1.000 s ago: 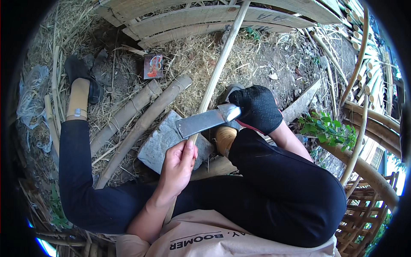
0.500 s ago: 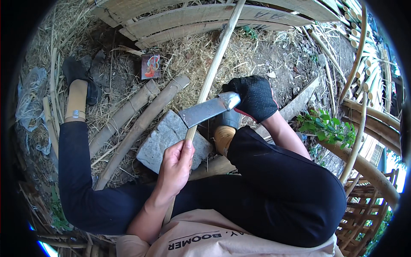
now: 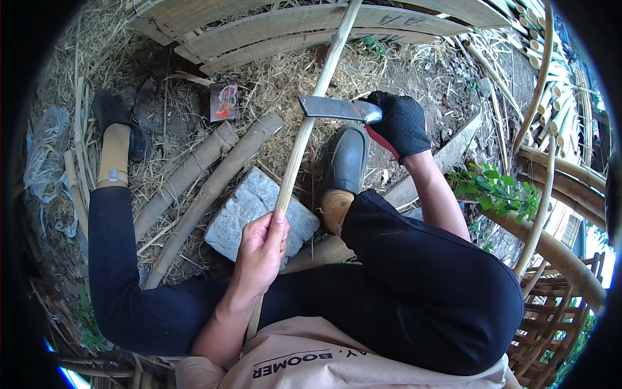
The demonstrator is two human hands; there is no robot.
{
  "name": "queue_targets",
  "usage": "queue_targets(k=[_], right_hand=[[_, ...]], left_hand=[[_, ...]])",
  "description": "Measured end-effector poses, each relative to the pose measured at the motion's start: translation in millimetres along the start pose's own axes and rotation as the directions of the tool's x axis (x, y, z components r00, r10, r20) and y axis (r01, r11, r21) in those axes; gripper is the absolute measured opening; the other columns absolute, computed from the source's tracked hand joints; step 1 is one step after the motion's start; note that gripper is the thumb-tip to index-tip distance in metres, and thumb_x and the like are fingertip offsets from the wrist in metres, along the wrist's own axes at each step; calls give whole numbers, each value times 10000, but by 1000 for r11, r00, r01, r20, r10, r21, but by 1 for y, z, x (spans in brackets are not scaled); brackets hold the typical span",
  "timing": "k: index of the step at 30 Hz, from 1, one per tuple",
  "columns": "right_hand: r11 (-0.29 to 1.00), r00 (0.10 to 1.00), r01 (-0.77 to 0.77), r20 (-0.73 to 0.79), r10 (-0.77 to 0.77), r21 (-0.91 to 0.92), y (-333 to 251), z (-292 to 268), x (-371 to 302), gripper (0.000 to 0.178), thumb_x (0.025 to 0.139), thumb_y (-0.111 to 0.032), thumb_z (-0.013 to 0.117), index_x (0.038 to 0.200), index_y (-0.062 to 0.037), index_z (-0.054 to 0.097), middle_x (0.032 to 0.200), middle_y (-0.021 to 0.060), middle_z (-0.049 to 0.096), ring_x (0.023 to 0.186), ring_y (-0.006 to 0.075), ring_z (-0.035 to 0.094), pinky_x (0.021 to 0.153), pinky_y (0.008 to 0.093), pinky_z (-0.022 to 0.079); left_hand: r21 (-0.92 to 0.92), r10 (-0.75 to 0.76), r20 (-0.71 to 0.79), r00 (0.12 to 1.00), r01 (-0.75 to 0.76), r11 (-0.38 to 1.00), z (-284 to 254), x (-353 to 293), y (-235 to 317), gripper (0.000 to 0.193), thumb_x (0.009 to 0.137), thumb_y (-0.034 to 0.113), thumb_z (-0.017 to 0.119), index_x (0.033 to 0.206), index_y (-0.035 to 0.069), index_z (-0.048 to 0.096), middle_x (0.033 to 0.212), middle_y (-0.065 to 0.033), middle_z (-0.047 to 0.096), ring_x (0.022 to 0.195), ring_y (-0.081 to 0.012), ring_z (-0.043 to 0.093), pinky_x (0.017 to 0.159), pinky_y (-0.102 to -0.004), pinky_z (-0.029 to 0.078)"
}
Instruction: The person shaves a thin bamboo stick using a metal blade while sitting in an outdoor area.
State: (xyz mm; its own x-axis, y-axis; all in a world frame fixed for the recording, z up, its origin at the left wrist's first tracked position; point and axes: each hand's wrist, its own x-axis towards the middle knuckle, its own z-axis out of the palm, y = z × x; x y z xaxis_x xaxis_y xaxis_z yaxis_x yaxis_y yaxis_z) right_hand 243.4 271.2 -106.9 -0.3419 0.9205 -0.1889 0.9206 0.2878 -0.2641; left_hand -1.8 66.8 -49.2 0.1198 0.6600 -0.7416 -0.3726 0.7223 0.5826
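A long pale bamboo strip (image 3: 310, 113) runs from the seated person's lap up across the straw-littered ground toward the stacked split-bamboo panels (image 3: 311, 29), with a broad grey steel chopping blade (image 3: 332, 107) laid across it well up its length. The bare left hand (image 3: 261, 249) is clamped round the strip's near end, just above a flat grey stone block (image 3: 256, 211); the black-gloved right hand (image 3: 402, 123) is closed on the blade's handle, beside a dark rubber shoe (image 3: 348, 159). Clean shaving probably calls for a shallow blade angle, strokes directed away from the body and a firm left-hand grip well behind the edge. Two round bamboo poles (image 3: 207, 172) lie alongside.
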Motion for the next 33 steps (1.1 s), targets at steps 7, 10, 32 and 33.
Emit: queue_targets(k=[7, 10, 32, 33], right_hand=[[998, 998, 12, -56, -9, 55, -7, 5, -9, 189, 773, -312, 731, 921, -196, 749, 784, 117, 714, 754, 342, 706, 692, 429, 562], [972, 977, 199, -109, -186, 128, -18, 8, -23, 156, 759, -322, 755, 844, -192, 737, 747, 91, 703, 717, 318, 702, 661, 415, 557], [989, 991, 133, -5, -133, 67, -31, 5, -9, 213, 771, -311, 733, 936, -176, 747, 802, 137, 713, 745, 352, 697, 692, 437, 563], [999, 999, 42, -1, -42, 30, -21, -2, 1, 202, 798, -304, 714, 938, -161, 741, 815, 155, 715, 770, 355, 704, 707, 442, 561]], left_hand=[[-23, -8, 7, 1000, 8, 1000, -1, 1, 0, 346, 1094, 276, 450, 802, 94, 492, 621, 96, 331, 489, 10, 273, 434, -194, 210], [-55, -35, 25, 999, 36, 998, -4, 0, 0, 339, 1091, 275, 456, 806, 96, 495, 614, 99, 328, 477, 13, 266, 421, -196, 197], [42, 68, 30, 997, -70, 997, -6, 0, -5, 362, 1101, 330, 412, 809, 121, 452, 592, 87, 309, 431, 2, 236, 388, -205, 164], [47, 68, 27, 997, -69, 996, -6, 0, -5, 362, 1101, 329, 411, 807, 121, 451, 593, 86, 310, 432, 2, 235, 388, -205, 164]])
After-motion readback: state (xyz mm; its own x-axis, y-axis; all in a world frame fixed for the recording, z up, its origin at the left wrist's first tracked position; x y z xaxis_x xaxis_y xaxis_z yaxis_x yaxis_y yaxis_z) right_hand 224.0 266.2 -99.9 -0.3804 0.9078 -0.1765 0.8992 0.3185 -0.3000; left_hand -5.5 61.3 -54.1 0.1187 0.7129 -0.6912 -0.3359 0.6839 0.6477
